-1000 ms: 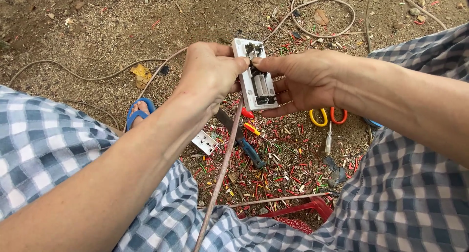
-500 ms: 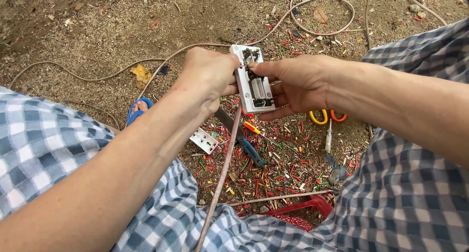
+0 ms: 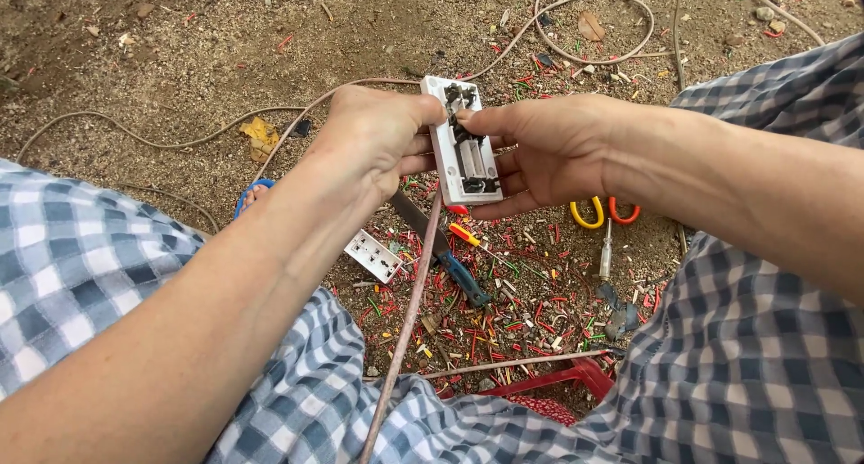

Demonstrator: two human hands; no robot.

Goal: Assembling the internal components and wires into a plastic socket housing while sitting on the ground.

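Light: even, soft daylight; I see no glare.
Shadows: faint, diffuse under my left hand (image 3: 373, 144) and right hand (image 3: 549, 149).
Focus: centre sharp; my near forearms slightly soft.
Edges: mild wide-angle stretch.

Held mid-air betw. both hands: socket box (image 3: 463, 144), left hand (image 3: 373, 144) on its left edge, right hand (image 3: 549, 149) on its right. Running down from under the grip: cable (image 3: 407, 324). Below grip on ground: knife (image 3: 441, 248), screwdriver (image 3: 466, 237) just right of it. Lower left of grip: socket plate (image 3: 373, 255). Right, under right hand: scissors (image 3: 607, 214). Behind grip: wire loop (image 3: 589, 23).
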